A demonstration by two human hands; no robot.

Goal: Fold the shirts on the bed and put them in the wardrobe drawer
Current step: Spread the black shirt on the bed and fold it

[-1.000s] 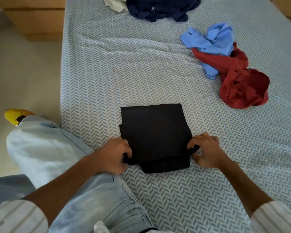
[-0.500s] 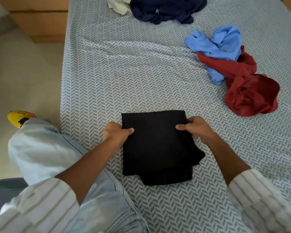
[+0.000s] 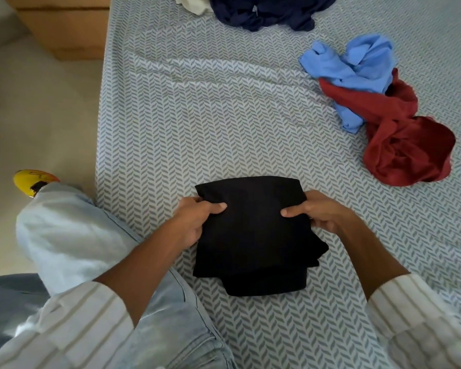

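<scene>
A black shirt [image 3: 253, 235], folded into a thick square, lies near the front of the bed [image 3: 197, 115]. My left hand [image 3: 197, 217] grips its left edge, thumb on top. My right hand [image 3: 317, 213] grips the right edge the same way, fingers curled beneath. A crumpled light blue shirt [image 3: 357, 67] and a red shirt [image 3: 405, 145] lie tangled together at the right. A dark navy shirt [image 3: 266, 12] and a bit of white cloth [image 3: 192, 2] sit at the far end of the bed.
The herringbone bed sheet has a broad bare stretch in the middle. The bed's left edge drops to a beige floor [image 3: 37, 107]. A wooden cabinet [image 3: 64, 25] stands at the far left. My knee in light jeans [image 3: 72, 235] rests against the bed.
Both hands moved from the shirt's near corners up along its sides and now grip it by the upper edges. The folded shirt's top layer has shifted slightly.
</scene>
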